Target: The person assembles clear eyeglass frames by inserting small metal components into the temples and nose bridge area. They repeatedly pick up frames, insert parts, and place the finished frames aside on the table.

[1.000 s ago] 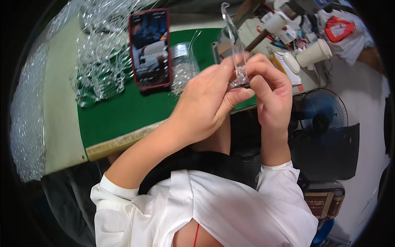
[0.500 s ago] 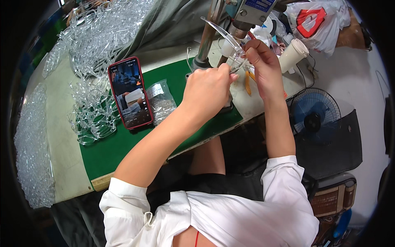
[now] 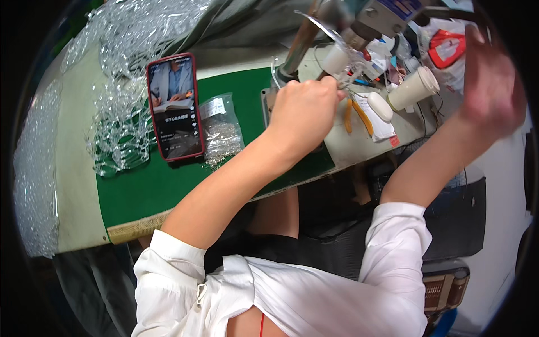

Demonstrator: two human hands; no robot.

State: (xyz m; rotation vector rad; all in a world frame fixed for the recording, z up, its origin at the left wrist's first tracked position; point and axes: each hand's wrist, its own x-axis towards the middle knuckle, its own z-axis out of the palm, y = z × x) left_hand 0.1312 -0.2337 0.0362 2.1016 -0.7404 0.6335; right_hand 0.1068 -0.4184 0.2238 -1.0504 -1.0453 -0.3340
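Note:
My left hand (image 3: 303,115) is closed on a clear plastic eyeglass frame (image 3: 351,66), below the head of a bench press (image 3: 379,21). One temple arm of the frame sticks up past the press column (image 3: 300,48). My fingers hide part of the frame. At the far right my right hand (image 3: 491,90) is raised and smeared by motion, close to the dark lever (image 3: 449,14) of the press. Whether it grips the lever cannot be made out.
A phone in a red case (image 3: 177,112) leans beside a small bag of tiny metal parts (image 3: 222,132) on a green mat (image 3: 135,196). Clear frames (image 3: 120,137) pile up at left. Yellow-handled pliers (image 3: 362,118), a white rounded object (image 3: 380,106) and a pale cup (image 3: 415,88) stand right.
My right hand has left the eyeglass frame and swung up and out to the right. My left hand keeps its hold, slightly further right in view. The phone's picture has changed.

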